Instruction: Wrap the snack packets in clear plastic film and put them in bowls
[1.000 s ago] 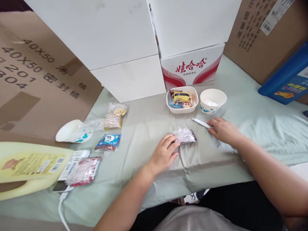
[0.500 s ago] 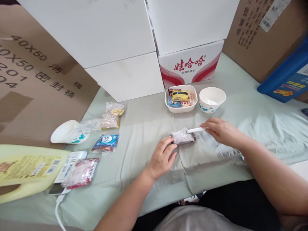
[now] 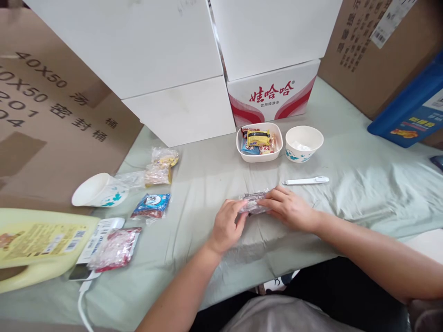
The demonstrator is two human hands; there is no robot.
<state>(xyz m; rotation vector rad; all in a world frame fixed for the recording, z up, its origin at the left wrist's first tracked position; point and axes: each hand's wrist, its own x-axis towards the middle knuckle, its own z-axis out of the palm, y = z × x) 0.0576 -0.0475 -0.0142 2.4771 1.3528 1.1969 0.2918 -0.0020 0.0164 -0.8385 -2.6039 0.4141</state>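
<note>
With the clock read from the film-wrapped packet [image 3: 255,203] and twelve set straight away from the body, a pale yellow jug [image 3: 38,251] was seen near nine o'clock, at the far left. Towards nine too, a tipped paper cup [image 3: 90,188] was seen, and a red packet [image 3: 117,251], rested on a white device [image 3: 104,225], was placed between eight and nine. A blue packet [image 3: 152,203] was set at nine, and yellow packets [image 3: 162,168] at ten.

The packet's nine o'clock end was pinched between the thumb and fingers of the left hand [image 3: 226,223]; its three o'clock end was gripped under the curled fingers of the right hand [image 3: 290,207]. A light, even pinch was judged best there (whatever was inside might have been crushed by a hard squeeze), with the packet best supported on the cloth [image 3: 204,193] and the film best handled from both ends equally.

At twelve, a white tub [image 3: 259,158] of snacks was seen; at one, an upright paper cup [image 3: 299,157]. A slim white tool [image 3: 306,181] was left unheld at two, best avoided by the right wrist, since any exposed blade could not be made out
</note>
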